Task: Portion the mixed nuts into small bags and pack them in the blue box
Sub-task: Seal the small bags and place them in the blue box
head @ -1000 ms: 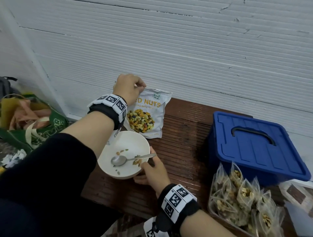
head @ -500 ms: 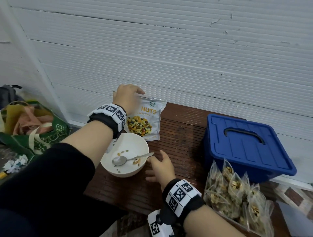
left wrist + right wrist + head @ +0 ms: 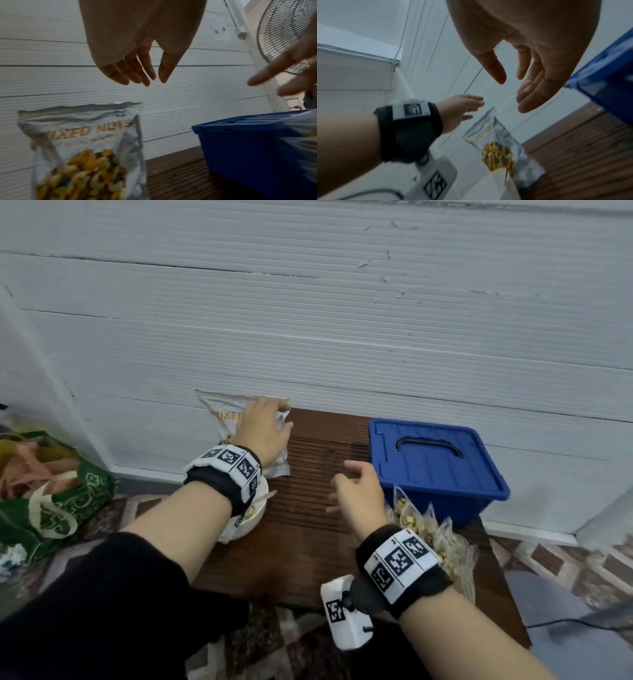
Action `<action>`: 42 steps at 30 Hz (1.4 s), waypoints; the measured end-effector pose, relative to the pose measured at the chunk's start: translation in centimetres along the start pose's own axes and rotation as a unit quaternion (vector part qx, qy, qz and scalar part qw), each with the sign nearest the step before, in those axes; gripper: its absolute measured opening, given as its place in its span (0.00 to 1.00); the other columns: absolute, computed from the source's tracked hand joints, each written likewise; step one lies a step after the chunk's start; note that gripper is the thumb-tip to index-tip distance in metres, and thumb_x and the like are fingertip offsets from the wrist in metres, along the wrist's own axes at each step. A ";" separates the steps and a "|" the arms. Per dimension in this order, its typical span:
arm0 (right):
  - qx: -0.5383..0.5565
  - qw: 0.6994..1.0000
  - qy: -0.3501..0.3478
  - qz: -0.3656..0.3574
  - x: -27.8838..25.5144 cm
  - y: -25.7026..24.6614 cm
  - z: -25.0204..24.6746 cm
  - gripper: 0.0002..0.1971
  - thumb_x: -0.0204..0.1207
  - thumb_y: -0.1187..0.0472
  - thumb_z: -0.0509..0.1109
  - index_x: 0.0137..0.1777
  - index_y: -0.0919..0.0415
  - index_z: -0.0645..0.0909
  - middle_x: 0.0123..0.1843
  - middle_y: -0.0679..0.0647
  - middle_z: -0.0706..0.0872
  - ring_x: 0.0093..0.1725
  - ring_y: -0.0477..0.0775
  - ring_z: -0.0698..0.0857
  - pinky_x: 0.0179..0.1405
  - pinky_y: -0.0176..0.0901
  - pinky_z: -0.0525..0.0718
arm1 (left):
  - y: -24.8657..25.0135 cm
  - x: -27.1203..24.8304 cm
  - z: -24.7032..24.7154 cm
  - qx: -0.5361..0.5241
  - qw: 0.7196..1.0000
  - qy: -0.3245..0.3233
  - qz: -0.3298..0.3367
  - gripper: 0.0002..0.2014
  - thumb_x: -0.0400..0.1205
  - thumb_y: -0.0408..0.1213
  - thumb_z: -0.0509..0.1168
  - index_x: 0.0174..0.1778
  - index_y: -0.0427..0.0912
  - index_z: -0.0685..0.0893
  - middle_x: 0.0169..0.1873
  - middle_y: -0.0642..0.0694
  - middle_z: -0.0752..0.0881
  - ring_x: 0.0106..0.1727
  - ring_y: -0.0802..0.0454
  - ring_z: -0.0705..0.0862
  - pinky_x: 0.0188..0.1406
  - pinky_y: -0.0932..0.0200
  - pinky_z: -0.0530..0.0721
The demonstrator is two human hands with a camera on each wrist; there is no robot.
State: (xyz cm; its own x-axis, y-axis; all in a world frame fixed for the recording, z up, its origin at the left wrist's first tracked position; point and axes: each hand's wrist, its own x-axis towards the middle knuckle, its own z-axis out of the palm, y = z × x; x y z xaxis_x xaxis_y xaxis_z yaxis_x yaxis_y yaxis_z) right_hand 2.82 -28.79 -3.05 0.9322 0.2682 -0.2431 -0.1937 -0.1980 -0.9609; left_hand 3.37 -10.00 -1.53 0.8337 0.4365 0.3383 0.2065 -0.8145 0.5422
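Observation:
The silver mixed nuts bag (image 3: 222, 414) leans upright against the white wall at the back of the brown table (image 3: 308, 546). My left hand (image 3: 274, 419) hovers in front of its top; in the left wrist view that hand (image 3: 155, 81) has straight fingers clear above the bag (image 3: 85, 146). My right hand (image 3: 352, 484) floats open over the table, just left of the blue box (image 3: 435, 460), whose lid is on. Several small filled bags (image 3: 428, 529) lie in front of the box. In the right wrist view my right hand (image 3: 511, 92) holds nothing.
A white bowl (image 3: 255, 517) with a spoon (image 3: 269, 495) sits half hidden under my left wrist. A green bag (image 3: 58, 501) stands on the floor at the left. The wall runs right behind the table. A fan (image 3: 283, 31) stands off to the right.
My left hand has let go of the nut bag's top edge and opened. My right hand has left the bowl and spoon and moved up and right, toward the blue box.

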 end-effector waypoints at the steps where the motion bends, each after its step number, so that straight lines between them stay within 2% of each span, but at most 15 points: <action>1: -0.001 1.000 0.015 -0.016 -0.3 -0.3 -1.3 0.13 0.81 0.65 0.62 0.63 0.53 0.72 0.42 0.51 0.80 0.37 0.51 0.83 0.39 0.49 0.89 | 0.9 -0.7 0.6 -0.020 1.000 -0.014 0.005 0.14 0.82 0.37 0.66 0.63 0.42 0.82 0.60 0.44 0.83 0.61 0.45 0.79 0.65 0.50 0.76; 4: -0.019 0.997 0.060 -0.040 -0.5 -0.6 -5.4 0.10 0.81 0.63 0.62 0.59 0.53 0.75 0.46 0.55 0.83 0.37 0.53 0.83 0.45 0.56 0.89 | 3.6 -3.2 2.7 -0.070 0.994 -0.079 0.009 0.13 0.84 0.37 0.64 0.64 0.41 0.81 0.55 0.46 0.82 0.50 0.54 0.78 0.51 0.65 0.74; 6: -0.039 0.994 0.093 -0.046 -0.1 -0.1 -8.2 0.07 0.81 0.62 0.63 0.55 0.52 0.78 0.52 0.57 0.84 0.40 0.55 0.82 0.51 0.62 0.87 | 4.9 -4.9 4.4 -0.084 0.989 -0.119 0.000 0.13 0.86 0.38 0.62 0.64 0.39 0.80 0.55 0.46 0.83 0.50 0.55 0.79 0.48 0.69 0.71; 10: -0.078 0.986 0.145 -0.028 0.5 1.8 -12.8 0.06 0.79 0.59 0.63 0.45 0.54 0.81 0.52 0.58 0.86 0.48 0.57 0.82 0.59 0.62 0.83 | 6.5 -7.8 7.2 -0.097 0.970 -0.212 -0.063 0.16 0.88 0.43 0.57 0.69 0.40 0.77 0.60 0.45 0.83 0.62 0.48 0.81 0.53 0.63 0.73; 14: -0.111 0.979 0.171 -0.004 0.4 3.9 -16.1 0.14 0.78 0.64 0.61 0.53 0.74 0.83 0.49 0.67 0.87 0.46 0.62 0.83 0.52 0.57 0.81 | 7.6 -9.7 8.6 -0.087 0.956 -0.262 -0.098 0.20 0.89 0.46 0.53 0.73 0.41 0.74 0.68 0.42 0.80 0.67 0.46 0.79 0.55 0.62 0.72; 18: -0.110 0.976 0.186 0.024 0.1 6.1 -17.7 0.14 0.77 0.67 0.62 0.53 0.77 0.83 0.55 0.71 0.85 0.57 0.71 0.82 0.58 0.60 0.80 | 8.2 -10.9 9.3 -0.073 0.949 -0.289 -0.108 0.21 0.89 0.47 0.52 0.75 0.41 0.72 0.69 0.41 0.79 0.68 0.44 0.78 0.57 0.60 0.73; 23: -0.134 0.971 0.185 0.073 0.5 8.0 -18.4 0.10 0.74 0.61 0.63 0.46 0.64 0.84 0.51 0.66 0.87 0.54 0.67 0.83 0.59 0.60 0.81 | 8.6 -11.7 9.8 -0.076 0.947 -0.290 -0.113 0.21 0.89 0.46 0.52 0.75 0.41 0.73 0.68 0.41 0.80 0.67 0.46 0.79 0.60 0.59 0.74; 26: -0.138 0.969 0.176 0.108 0.4 8.1 -18.6 0.08 0.76 0.63 0.62 0.38 0.62 0.81 0.53 0.66 0.86 0.56 0.67 0.82 0.61 0.57 0.80 | 8.8 -11.8 9.8 -0.085 0.945 -0.292 -0.123 0.20 0.89 0.47 0.51 0.73 0.41 0.74 0.66 0.42 0.81 0.65 0.46 0.80 0.57 0.59 0.73; 28: -0.141 0.965 0.168 0.141 0.3 8.4 -18.9 0.09 0.78 0.63 0.61 0.43 0.65 0.82 0.56 0.68 0.84 0.59 0.68 0.81 0.58 0.51 0.77 | 8.7 -11.5 10.2 -0.100 0.940 -0.295 -0.143 0.21 0.89 0.49 0.50 0.71 0.41 0.76 0.64 0.42 0.83 0.63 0.45 0.81 0.58 0.57 0.75; 31: -0.140 0.963 0.149 0.176 0.9 9.8 -19.0 0.19 0.78 0.59 0.60 0.62 0.72 0.80 0.62 0.68 0.82 0.62 0.67 0.80 0.56 0.49 0.76 | 8.6 -11.0 11.1 -0.130 0.931 -0.300 -0.161 0.22 0.89 0.53 0.47 0.62 0.42 0.80 0.61 0.41 0.85 0.61 0.44 0.83 0.66 0.49 0.78; 34: -0.137 0.964 0.133 0.186 4.6 13.9 -19.6 0.29 0.69 0.50 0.60 0.64 0.70 0.79 0.63 0.68 0.83 0.61 0.69 0.82 0.64 0.57 0.79 | 8.8 -10.3 11.9 -0.159 0.920 -0.312 -0.177 0.25 0.88 0.56 0.44 0.53 0.42 0.81 0.56 0.40 0.86 0.58 0.42 0.84 0.66 0.43 0.78; 35: -0.135 0.963 0.131 0.192 6.1 15.6 -20.0 0.32 0.67 0.48 0.59 0.65 0.69 0.79 0.64 0.67 0.82 0.61 0.69 0.82 0.65 0.58 0.79 | 8.7 -10.1 12.3 -0.169 0.913 -0.322 -0.184 0.29 0.88 0.59 0.43 0.54 0.41 0.82 0.56 0.39 0.86 0.58 0.42 0.85 0.67 0.43 0.78; 37: -0.151 0.964 0.111 0.192 6.2 15.2 -19.8 0.29 0.72 0.48 0.58 0.66 0.67 0.79 0.66 0.67 0.81 0.62 0.68 0.81 0.65 0.55 0.78 | 8.3 -9.7 13.0 -0.197 0.898 -0.330 -0.211 0.42 0.79 0.72 0.41 0.60 0.39 0.84 0.56 0.39 0.87 0.57 0.42 0.85 0.66 0.42 0.79; 39: -0.164 0.963 0.117 0.180 5.1 13.4 -19.1 0.26 0.77 0.48 0.59 0.64 0.69 0.80 0.64 0.68 0.83 0.62 0.68 0.82 0.63 0.53 0.80 | 8.0 -9.4 13.6 -0.231 0.881 -0.320 -0.260 0.50 0.70 0.81 0.42 0.62 0.40 0.83 0.55 0.37 0.88 0.55 0.40 0.87 0.59 0.41 0.84; 42: -0.195 0.956 0.104 0.190 4.4 12.4 -18.9 0.25 0.82 0.49 0.56 0.67 0.68 0.79 0.66 0.68 0.81 0.65 0.67 0.80 0.64 0.48 0.77 | 9.0 -9.3 12.5 -0.273 0.855 -0.296 -0.328 0.40 0.82 0.68 0.44 0.71 0.36 0.76 0.62 0.29 0.83 0.60 0.34 0.85 0.34 0.52 0.85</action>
State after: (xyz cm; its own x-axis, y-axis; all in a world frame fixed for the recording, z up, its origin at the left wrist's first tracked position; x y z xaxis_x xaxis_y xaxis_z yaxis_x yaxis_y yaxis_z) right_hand 10.30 -47.90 -13.57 0.8656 -0.0793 -0.4945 -0.4401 -0.5915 -0.6756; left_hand 3.83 -26.19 -9.39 0.7771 0.3288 -0.5367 0.5936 -0.0990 0.7987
